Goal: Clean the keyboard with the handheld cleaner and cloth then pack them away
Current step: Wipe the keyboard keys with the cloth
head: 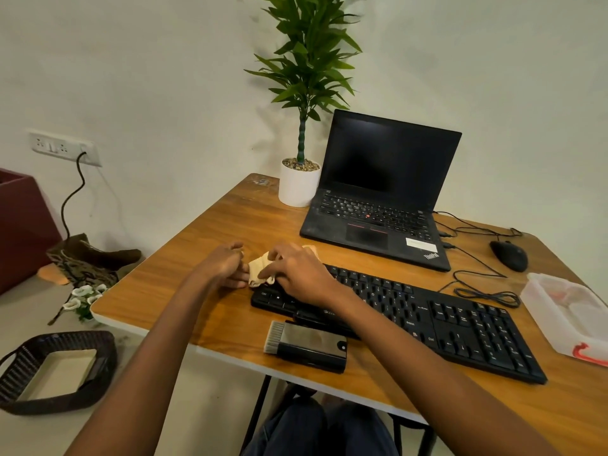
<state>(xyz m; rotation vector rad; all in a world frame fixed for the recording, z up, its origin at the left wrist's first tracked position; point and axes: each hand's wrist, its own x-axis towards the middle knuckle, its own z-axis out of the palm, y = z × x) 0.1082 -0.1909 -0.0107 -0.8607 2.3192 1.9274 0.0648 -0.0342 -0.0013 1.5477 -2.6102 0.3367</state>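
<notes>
cloth (260, 269): mostly covered by the right hand (296, 274)
keyboard (460, 324): left keys hidden under that hand
plastic box (566, 311): cut by right edge, contents blurred, perhaps pink

Left hand (227, 264) beside right hand (297, 274), fingers (239, 277) curled (arms outstretched)

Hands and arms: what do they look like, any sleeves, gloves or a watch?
The left arm and right arm are bare to the frame's edge, no sleeves showing. The left hand and right hand are ungloved, with no watch, bracelet or ring visible.
</notes>
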